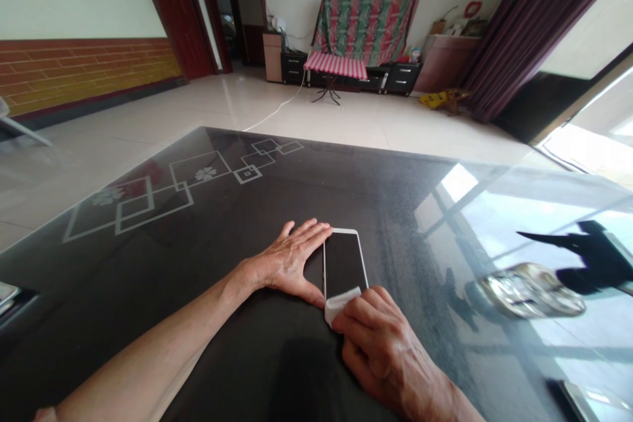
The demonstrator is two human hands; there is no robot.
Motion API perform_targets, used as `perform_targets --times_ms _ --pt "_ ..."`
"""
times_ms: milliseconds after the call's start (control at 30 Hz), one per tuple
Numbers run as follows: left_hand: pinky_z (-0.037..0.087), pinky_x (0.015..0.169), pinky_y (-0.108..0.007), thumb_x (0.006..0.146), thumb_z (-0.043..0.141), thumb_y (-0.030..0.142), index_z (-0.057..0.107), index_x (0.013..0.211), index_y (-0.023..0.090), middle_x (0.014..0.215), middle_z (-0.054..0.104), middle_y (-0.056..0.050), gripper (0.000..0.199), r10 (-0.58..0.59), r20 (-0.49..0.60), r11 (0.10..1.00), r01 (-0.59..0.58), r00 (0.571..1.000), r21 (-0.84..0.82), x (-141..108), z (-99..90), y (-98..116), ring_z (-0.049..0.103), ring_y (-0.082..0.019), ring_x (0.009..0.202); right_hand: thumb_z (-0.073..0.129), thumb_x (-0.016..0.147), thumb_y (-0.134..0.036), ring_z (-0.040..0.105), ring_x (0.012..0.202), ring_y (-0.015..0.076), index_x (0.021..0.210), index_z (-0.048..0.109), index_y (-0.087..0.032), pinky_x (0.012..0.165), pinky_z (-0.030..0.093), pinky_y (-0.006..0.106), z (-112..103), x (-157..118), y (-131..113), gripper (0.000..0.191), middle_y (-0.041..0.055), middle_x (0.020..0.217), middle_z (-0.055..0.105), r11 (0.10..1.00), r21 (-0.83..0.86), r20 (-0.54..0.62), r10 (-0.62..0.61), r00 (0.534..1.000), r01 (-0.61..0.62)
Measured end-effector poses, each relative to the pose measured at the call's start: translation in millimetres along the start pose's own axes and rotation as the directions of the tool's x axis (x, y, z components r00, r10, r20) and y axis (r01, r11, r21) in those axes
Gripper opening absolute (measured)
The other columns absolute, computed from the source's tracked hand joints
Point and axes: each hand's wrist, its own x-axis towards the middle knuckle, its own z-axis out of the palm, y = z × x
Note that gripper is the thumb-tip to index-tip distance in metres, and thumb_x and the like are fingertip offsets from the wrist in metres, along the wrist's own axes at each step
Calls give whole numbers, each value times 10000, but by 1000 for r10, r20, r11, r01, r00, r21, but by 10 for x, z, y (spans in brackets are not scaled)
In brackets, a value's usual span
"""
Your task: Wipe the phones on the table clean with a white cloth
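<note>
A smartphone (344, 260) with a white frame and dark screen lies flat on the dark glossy table (277, 211). Spread beside its left edge, my left hand (291, 260) touches the top left corner with its fingertips and the lower left side with its thumb. My right hand (378, 336) is closed on a folded white wipe (341, 303), pressed against the phone's lower end. The wipe and hand cover the bottom of the screen.
A clear, shiny dish-like object (534, 290) stands at the right beneath a black spray-trigger-shaped item (588, 254). Flat device-like objects lie at the lower right (583, 402) and left edge (7, 297). Beyond the table are a striped-top folding table (336, 66) and black cabinets (403, 78).
</note>
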Motion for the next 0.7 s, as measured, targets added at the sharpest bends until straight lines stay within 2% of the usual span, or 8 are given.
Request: perform_targets --times_ms 133,267,333,500,700 --pt "29 1118 -621 605 675 709 53 1505 265 1580 113 -98 1181 -4 4 1000 4 1000 -4 -4 1 1 73 -367 1437 462 802 -46 443 721 166 775 604 -192 692 349 335 -4 -79 43 205 23 744 540 999 25 -10 -40 999 40" --pt "18 1115 -626 587 659 745 58 1505 266 1579 120 -92 1196 0 8 1000 0 1000 -1 -4 0 11 69 -366 1437 473 778 -40 436 683 162 824 616 -187 646 351 327 -42 -99 117 210 30 726 529 993 85 -209 -67 976 86" --pt "23 1113 -632 585 649 756 62 1504 264 1579 122 -90 1196 -1 11 1000 1 1000 4 -4 -2 17 67 -367 1438 487 776 -35 439 682 162 858 626 -183 643 352 328 -52 -88 138 219 35 738 530 994 84 -261 -46 964 70" --pt "32 1108 -640 629 635 717 68 1504 247 1577 131 -90 1144 15 0 1000 -15 1000 19 -1 5 3 67 -360 1439 501 805 -52 464 722 169 932 649 -196 681 372 334 -21 -42 76 242 39 780 550 997 57 -149 -36 988 45" --pt "41 1113 -628 635 651 689 56 1503 268 1579 128 -86 1134 17 4 1000 -17 1000 17 12 27 -31 68 -352 1441 473 864 -102 461 734 169 853 656 -202 699 364 339 -12 4 -13 208 30 750 540 998 -51 -25 -22 999 21"
